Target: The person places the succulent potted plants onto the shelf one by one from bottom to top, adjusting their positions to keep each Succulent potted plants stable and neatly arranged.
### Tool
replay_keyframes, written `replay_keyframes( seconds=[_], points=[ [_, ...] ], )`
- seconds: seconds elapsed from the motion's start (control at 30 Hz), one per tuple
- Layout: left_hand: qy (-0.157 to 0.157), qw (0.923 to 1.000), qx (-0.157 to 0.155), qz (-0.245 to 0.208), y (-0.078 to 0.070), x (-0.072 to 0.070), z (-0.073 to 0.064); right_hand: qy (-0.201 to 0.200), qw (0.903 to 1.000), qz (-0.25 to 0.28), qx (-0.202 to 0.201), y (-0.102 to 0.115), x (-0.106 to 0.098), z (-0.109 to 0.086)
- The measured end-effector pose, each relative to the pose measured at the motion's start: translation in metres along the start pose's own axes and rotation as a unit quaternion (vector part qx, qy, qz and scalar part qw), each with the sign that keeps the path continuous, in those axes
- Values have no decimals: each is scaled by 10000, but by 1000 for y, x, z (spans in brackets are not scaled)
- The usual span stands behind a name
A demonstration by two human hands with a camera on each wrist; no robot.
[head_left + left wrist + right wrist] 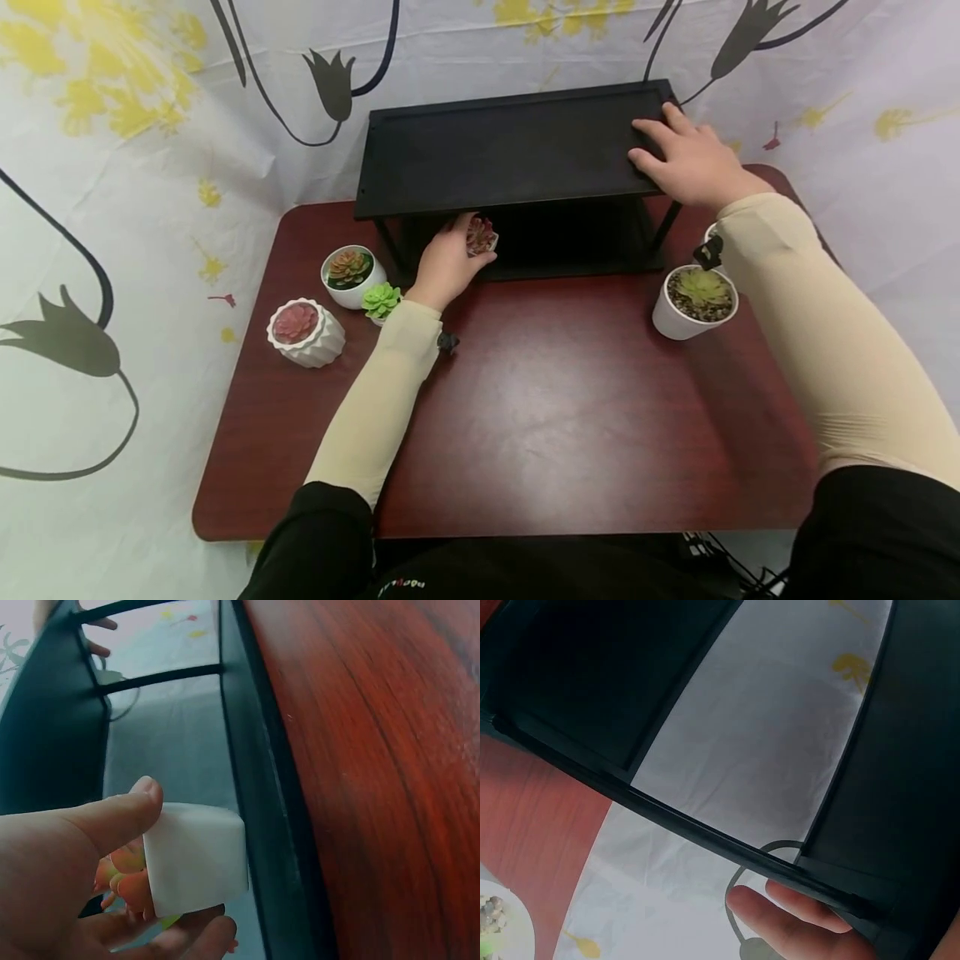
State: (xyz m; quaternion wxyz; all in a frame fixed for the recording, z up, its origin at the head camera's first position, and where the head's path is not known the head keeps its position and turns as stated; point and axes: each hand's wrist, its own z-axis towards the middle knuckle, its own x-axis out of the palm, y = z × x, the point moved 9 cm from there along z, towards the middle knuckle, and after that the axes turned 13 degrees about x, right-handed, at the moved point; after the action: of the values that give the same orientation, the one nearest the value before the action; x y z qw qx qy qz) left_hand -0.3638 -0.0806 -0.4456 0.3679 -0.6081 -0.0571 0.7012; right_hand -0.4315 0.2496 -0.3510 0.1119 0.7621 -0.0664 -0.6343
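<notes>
My left hand [442, 265] holds a small white pot [199, 859] with a red-orange succulent [478, 233], thumb on one side and fingers on the other. It reaches in at the front left of a black two-tier shelf [510, 150], under the top board. The pot is close over the lower board [259, 772] in the left wrist view. At the shelf's right end, my right hand [693, 158] rests on the top board with thumb and fingers spread. Two of its fingers [772, 922] show beside the end bar, past the board's edge.
Left of the shelf stand a white pot with an orange-green succulent [349, 271], a ribbed white pot [318, 340] with a pink one, and a bright green succulent [381, 298] by my left wrist. A white potted succulent [686, 312] stands right, another partly hidden behind my sleeve.
</notes>
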Motion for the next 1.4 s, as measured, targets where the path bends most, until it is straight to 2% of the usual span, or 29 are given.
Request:
replay_keyframes(
  seconds=[0.1, 0.47, 0.77, 0.93, 1.13, 1.4],
  points=[
    [28, 9999, -11, 113, 4, 3, 2, -2, 10000, 1, -13, 1, 1, 1],
    [262, 9995, -126, 104, 15, 17, 7, -29, 10000, 25, -9, -1, 0, 1],
    [295, 9995, -84, -19, 14, 16, 7, -60, 10000, 40, 4, 0, -1, 0],
    [193, 9995, 20, 261, 8, 10, 4, -51, 10000, 54, 8, -1, 0, 1],
    [93, 9965, 191, 809, -12, -3, -12, -70, 10000, 61, 13, -2, 1, 2],
    [453, 9900, 312, 1303, -34, -18, -61, -40, 10000, 31, 66, -2, 2, 2]
  ],
)
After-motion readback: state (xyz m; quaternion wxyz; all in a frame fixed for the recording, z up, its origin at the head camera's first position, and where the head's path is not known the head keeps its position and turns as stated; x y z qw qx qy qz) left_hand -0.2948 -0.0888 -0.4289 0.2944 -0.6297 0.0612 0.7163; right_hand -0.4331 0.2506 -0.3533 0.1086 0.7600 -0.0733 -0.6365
